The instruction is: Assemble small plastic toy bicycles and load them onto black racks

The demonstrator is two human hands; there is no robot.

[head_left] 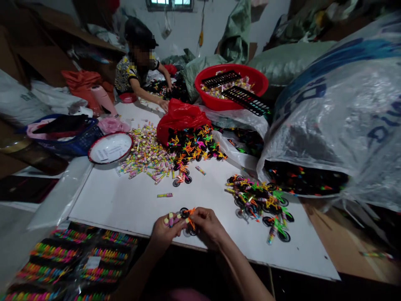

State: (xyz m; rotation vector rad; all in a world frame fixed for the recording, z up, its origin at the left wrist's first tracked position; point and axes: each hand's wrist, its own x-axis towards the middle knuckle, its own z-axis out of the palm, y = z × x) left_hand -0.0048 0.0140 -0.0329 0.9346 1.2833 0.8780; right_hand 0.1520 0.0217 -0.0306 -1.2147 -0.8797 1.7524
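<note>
Head view: hands [164,233] together, clamped on one toy bicycle [184,212] and candy rolls [171,220].

Mini plastic toy bike [189,221] — blk wheels, orange frame — w/ candy roll [171,219] just beside it.

- One left hand [164,232] and one right hand [208,225]
- One toy bicycle [188,220] between the fingers
- One candy stick [164,195] just beyond the fingers
- One red basin [260,79], far beyond the fingers, holding two black racks [246,100]
- One enamel plate [110,148] well left of the fingers
</note>
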